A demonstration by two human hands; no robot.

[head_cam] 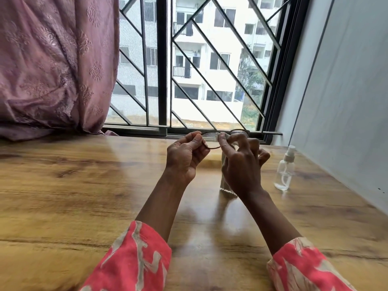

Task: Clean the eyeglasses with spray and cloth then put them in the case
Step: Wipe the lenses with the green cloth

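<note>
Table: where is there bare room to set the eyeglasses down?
The table is bare left of the left hand, up to the curtain, and near the sleeves. It is crowded right of the right hand: the hanging cloth, then the spray bottle by the wall.

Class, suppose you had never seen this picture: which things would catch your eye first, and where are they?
At centre, above the wooden table, the left hand pinches the eyeglasses by the rim while the right hand presses a cloth on a lens. A clear spray bottle stands to the right. Behind, a barred window and pink curtain fill the background.
</note>
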